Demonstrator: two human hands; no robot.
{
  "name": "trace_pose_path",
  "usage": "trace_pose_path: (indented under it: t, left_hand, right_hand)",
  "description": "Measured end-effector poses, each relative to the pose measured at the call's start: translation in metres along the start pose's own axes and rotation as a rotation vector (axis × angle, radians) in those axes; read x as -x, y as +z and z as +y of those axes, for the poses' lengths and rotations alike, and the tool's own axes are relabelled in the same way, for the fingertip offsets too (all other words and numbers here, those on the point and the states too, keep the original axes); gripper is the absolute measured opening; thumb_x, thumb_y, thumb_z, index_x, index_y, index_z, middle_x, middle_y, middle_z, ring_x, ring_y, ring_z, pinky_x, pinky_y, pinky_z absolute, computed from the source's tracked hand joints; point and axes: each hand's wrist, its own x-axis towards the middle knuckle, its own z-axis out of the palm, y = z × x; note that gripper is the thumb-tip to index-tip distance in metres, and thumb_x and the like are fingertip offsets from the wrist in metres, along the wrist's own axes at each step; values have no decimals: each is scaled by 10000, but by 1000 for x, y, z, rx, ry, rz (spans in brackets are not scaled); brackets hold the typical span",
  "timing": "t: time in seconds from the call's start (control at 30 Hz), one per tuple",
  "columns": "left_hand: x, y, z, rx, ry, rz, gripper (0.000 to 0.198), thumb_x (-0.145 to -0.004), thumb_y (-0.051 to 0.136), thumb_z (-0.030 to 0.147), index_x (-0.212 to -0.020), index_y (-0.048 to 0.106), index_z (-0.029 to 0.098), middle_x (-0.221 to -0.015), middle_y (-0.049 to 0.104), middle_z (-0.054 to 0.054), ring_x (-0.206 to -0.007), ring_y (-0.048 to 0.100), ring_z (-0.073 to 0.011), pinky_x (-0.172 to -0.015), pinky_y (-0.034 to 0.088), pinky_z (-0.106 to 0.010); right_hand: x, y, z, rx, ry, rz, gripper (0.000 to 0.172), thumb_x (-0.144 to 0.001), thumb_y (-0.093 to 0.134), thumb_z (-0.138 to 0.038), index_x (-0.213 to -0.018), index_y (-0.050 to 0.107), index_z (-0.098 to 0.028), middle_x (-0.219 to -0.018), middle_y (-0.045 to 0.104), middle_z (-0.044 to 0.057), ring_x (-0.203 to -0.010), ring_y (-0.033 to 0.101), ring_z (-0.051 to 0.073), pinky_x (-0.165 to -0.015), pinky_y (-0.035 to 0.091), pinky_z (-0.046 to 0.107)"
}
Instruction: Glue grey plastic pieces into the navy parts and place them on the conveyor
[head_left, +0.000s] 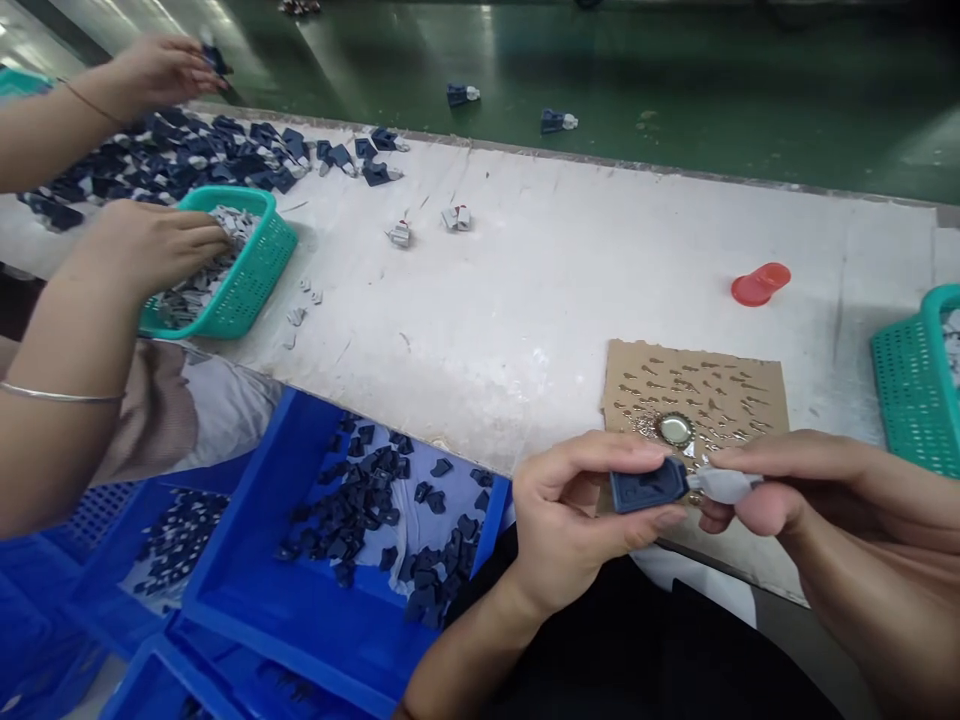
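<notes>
My left hand (577, 515) pinches a dark blue plastic piece (649, 487) between thumb and fingers. My right hand (780, 485) pinches a small grey plastic piece (724, 485) whose tip meets the blue piece. Both hands hover at the near edge of the white table (540, 300), just in front of a cardboard sheet (697, 385) dotted with glue marks. A metal bottle cap (676, 429) lies on that cardboard, right behind the two pieces.
A blue crate (300, 600) of dark blue pieces sits at my lower left. Another person's hands reach into a teal basket (251, 265) of grey pieces and a pile of blue pieces (172, 155). A red cap (761, 283) and another teal basket (915, 380) lie to the right.
</notes>
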Motion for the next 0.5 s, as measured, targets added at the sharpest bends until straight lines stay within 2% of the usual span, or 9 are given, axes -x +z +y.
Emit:
trace_pose_path:
  t: [0.2, 0.33, 0.5]
  left_hand:
    - [5, -3, 0, -322, 206, -9, 389, -804, 901, 173, -1165, 781, 256, -1082, 838, -42, -987, 807, -193, -892, 692, -311]
    - [0, -5, 5, -506, 342, -45, 451, -825, 885, 185, -1247, 753, 272, -1116, 838, -26, -968, 800, -175, -881, 689, -297]
    - [-13, -11, 8, -599, 510, -187, 496, -829, 854, 82, -1297, 720, 177, -1153, 824, -65, -1046, 784, -156, -926, 670, -231]
  right_hand:
    - [0, -1, 9, 59, -137, -51, 49, -921, 763, -484, -968, 777, -478, -832, 794, -123, -745, 744, 141, -653, 597, 192]
    - [1, 7, 10, 1, -205, 9, 110, -921, 768, -389, -994, 786, -469, -814, 797, -107, -666, 747, 157, -578, 617, 219]
    - [-2, 10, 4, -77, -149, 39, 73, -930, 758, -406, -971, 798, -451, -822, 798, -96, -643, 750, 153, -586, 641, 196]
